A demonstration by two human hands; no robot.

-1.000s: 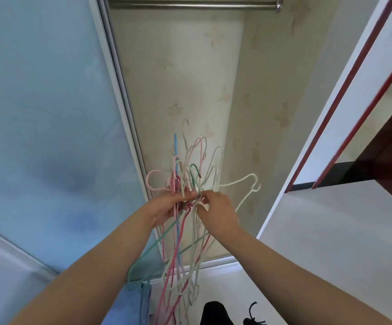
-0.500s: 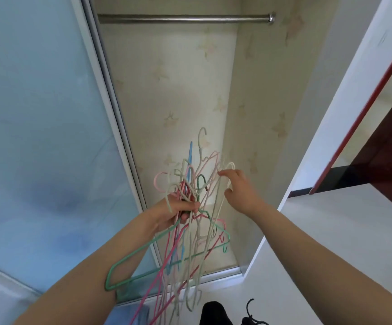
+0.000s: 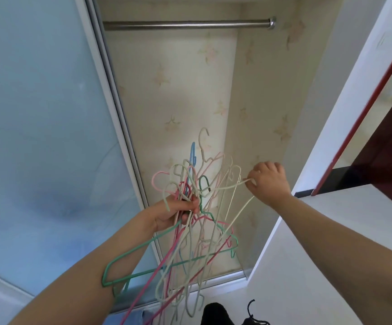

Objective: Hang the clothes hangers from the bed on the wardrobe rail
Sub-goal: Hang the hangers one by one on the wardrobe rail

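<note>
My left hand (image 3: 178,213) grips the bunch of hangers (image 3: 190,221) below the rail (image 3: 185,24); my right hand (image 3: 268,181) pinches one white hanger (image 3: 227,186) (light, thin, tangly), best held near its hook

There is only one view. The camera sits on the person's head and looks forward into the open wardrobe, tilted a little down. It is wide, so edges bend. The rail (image 3: 185,24) is high and far. The left hand (image 3: 175,211) and right hand (image 3: 268,182) are close, in the middle.
</note>
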